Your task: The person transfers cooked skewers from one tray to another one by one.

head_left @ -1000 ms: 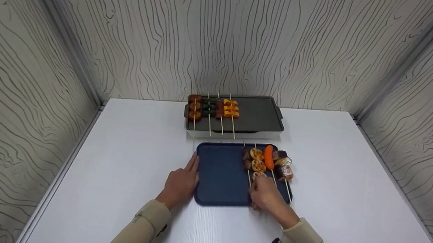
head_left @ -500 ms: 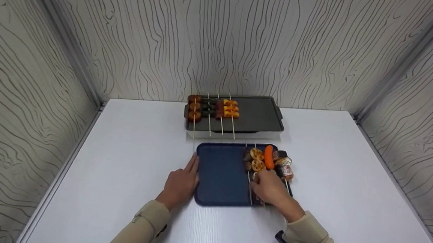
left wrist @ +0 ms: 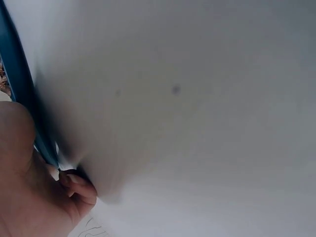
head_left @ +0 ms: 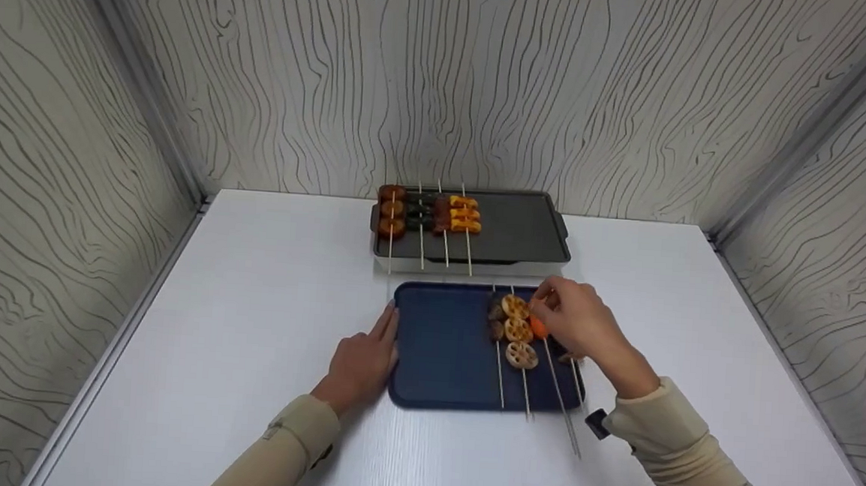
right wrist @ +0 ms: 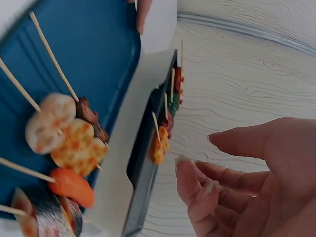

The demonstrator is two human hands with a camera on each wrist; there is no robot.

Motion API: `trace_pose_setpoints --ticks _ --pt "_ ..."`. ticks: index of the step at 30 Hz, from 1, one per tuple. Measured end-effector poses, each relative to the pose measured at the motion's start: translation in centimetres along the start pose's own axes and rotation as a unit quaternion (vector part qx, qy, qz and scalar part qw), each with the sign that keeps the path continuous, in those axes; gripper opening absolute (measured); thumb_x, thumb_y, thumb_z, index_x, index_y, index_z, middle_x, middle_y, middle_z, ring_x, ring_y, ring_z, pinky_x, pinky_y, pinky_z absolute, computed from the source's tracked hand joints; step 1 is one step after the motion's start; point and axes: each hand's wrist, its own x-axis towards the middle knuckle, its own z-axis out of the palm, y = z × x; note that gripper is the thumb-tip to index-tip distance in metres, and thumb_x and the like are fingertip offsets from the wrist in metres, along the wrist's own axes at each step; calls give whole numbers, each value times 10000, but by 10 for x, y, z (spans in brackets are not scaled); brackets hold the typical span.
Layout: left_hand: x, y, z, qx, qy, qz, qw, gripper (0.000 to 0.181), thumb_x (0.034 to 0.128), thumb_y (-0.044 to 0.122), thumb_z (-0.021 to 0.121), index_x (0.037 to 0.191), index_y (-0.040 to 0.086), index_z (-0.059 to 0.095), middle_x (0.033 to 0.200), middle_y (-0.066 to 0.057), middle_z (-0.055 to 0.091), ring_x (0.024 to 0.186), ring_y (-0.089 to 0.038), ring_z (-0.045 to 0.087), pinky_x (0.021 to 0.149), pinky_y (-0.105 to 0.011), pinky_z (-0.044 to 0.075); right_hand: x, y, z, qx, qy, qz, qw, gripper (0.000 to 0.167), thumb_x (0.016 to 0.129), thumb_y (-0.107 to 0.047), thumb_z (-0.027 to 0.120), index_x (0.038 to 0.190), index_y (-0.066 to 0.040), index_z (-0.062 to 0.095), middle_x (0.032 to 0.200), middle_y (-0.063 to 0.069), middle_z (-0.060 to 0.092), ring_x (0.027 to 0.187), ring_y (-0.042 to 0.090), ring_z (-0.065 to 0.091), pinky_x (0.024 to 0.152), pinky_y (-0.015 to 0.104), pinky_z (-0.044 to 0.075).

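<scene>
From the head camera we see a blue tray [head_left: 445, 356] on the white table [head_left: 273, 278], with four skewers side by side on its right half: from left to right, a dark meat skewer [head_left: 496, 329], a lotus-root skewer [head_left: 521, 355], an orange sausage skewer [head_left: 540, 328] and a silver-banded skewer [right wrist: 49, 212]. Our right hand [head_left: 582, 320] is over the sausage end, hiding its top and most of the silver-banded food; in the right wrist view its thumb and fingers are parted with nothing between them, and the sausage lies apart from them. The sausage's stick runs out beyond the tray's near edge. Our left hand [head_left: 364, 363] rests against the tray's left edge, fingers laid along it; the left wrist view is cropped and soft, so we can't be sure how firmly it bears there. Just behind the tray is a dark griddle [head_left: 524, 230], its left half bearing brown round slices [head_left: 392, 209], a dark green skewer [head_left: 420, 212], a red skewer [head_left: 442, 215] and a yellow skewer [head_left: 465, 215], before a wood-grain wall [head_left: 442, 86].
</scene>
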Motion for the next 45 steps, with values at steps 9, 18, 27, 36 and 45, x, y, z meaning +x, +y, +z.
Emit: trace_pose_setpoints --ticks 9,18,27,36,45 --pt "2 0 -4 -161 -81 109 9998 539 1057 206 511 1535 -26 417 1610 -121 410 525 -190 423 474 -360 413 11 33 -28 47 33 53 10000 283 1009 -178 610 1178 48 616 1046 233 700 813 282 704 692 454 554" --pt "6 -2 -10 -370 -405 -110 9984 541 1074 242 476 1560 17 397 1632 -75 383 539 -189 438 494 -373 426 9 89 -24 465 -445 623 9960 440 992 -194 634 1297 99 511 1132 302 648 879 348 674 685 423 570" --pt "11 -6 -12 -837 -849 -114 9928 565 1096 287 422 1597 43 330 1681 -62 283 512 -167 408 505 -351 391 -15 128 2 1617 -1507 1448 9645 556 1004 -162 608 1394 145 358 1153 271 611 905 303 688 729 412 594" --pt "24 -6 -18 -1686 -754 -145 9827 552 1079 329 471 1547 41 421 1616 -129 379 1118 -396 654 816 -551 540 -23 147 24 2084 -1988 1312 9486 394 939 -113 650 1251 104 545 872 93 705 693 208 697 636 370 584" --pt "48 33 -41 -3305 467 -166 9425 352 1030 191 585 1328 8 622 1218 -138 675 1085 -305 650 930 -500 510 -15 159 37 2179 -1946 1019 9509 297 927 -93 663 1184 57 665 775 53 711 589 134 653 562 287 551"
